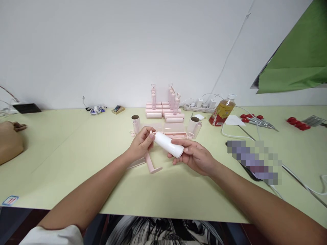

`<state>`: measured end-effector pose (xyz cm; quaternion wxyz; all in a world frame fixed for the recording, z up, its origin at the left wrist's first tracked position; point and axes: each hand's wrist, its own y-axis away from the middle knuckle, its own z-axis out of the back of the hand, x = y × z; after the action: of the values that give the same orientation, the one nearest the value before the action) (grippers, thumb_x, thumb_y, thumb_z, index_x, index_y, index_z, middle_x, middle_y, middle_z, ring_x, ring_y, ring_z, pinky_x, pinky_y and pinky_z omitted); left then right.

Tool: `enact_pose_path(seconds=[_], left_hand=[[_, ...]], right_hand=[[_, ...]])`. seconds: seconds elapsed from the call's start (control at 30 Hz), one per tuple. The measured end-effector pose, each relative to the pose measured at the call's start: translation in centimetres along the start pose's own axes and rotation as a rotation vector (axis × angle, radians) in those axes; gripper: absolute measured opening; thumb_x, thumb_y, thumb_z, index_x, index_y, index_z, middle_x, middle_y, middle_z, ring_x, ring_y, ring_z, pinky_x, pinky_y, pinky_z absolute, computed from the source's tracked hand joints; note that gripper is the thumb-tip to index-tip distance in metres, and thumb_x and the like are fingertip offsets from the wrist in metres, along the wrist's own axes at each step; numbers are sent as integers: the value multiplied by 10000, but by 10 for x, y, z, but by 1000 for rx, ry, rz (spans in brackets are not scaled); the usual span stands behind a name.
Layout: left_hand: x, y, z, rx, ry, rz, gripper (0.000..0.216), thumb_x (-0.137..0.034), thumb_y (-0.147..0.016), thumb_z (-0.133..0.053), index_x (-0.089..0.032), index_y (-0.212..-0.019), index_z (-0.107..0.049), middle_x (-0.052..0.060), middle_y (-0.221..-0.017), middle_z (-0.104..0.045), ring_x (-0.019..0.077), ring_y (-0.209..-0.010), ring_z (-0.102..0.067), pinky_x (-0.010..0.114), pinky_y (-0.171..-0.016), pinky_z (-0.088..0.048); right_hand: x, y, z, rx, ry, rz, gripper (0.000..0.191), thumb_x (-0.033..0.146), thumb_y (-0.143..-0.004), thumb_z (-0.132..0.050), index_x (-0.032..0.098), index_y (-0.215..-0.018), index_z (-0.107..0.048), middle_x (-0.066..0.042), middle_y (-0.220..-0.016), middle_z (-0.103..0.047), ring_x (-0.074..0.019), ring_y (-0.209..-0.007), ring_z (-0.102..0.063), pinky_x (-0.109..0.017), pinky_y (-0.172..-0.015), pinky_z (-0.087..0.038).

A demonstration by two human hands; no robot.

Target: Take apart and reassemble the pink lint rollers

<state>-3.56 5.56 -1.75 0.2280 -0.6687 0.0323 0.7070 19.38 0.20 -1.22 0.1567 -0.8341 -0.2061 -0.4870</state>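
A white lint roller roll is tilted between my two hands above the table. My left hand is closed at its upper left end, thumb on top. My right hand grips the lower right end with curved fingers. Below my left hand is a pink roller core with a round end disc; whether the hand touches it is hidden. A clear cover lies beside it. Just beyond my hands are an open pink case and two rolls with brown cores, the left roll and the right roll.
Several pink lint rollers stand stacked near the wall. A power strip, a tilted bottle, red-tipped metal tools and a blurred phone-like object with cables lie right. Another person's hand is far left.
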Motion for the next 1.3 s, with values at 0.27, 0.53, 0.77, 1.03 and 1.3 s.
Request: enact_pose_path(seconds=[0.27, 0.53, 0.77, 1.03, 1.3], left_hand=[[-12, 10, -10, -74, -101, -79, 391, -541, -809, -623, -199, -846, -438, -21, -702, -605, 78, -484, -483, 215, -485, -383], [-17, 26, -36, 231, -772, -270, 277, -424, -923, -478, -202, -844, -624, 21, -724, -635, 141, -642, -541, 243, -576, -344], [-16, 26, -46, -34, -559, -116, 388, -519, -856, -563, -171, -684, -579, -27, -558, -533, 91, -515, -444, 213, -497, -318], [-16, 15, -37, -212, -682, -198, 352, -485, -923, -447, -180, -810, -582, 39, -793, -583, 153, -709, -516, 277, -644, -395], [-19, 3, -18, -156, -298, 150, 431, -554, -844, -544, -170, -653, -498, -16, -611, -478, 110, -554, -448, 236, -516, -354]], right_hand=[[2, -7, 0, -241, -80, 1, 392, 138, -718, -519, 209, -1075, -663, -99, -1209, -642, -288, -1022, -671, -526, -896, -530], [-9, -6, -7, -245, -55, -75, 429, 60, -554, -496, 181, -904, -714, -49, -821, -723, -208, -727, -679, -485, -824, -563], [-11, -4, -16, -82, 5, -62, 316, 127, -698, -618, 183, -992, -720, -57, -990, -712, -213, -943, -656, -430, -925, -519], [-11, -4, -18, -189, 34, -137, 247, 347, -804, -719, 204, -1004, -690, -69, -963, -683, -171, -842, -674, -221, -577, -572], [1, -2, -19, -98, 47, -129, 231, 360, -790, -726, 212, -955, -658, -76, -961, -680, -172, -806, -690, -169, -458, -513]])
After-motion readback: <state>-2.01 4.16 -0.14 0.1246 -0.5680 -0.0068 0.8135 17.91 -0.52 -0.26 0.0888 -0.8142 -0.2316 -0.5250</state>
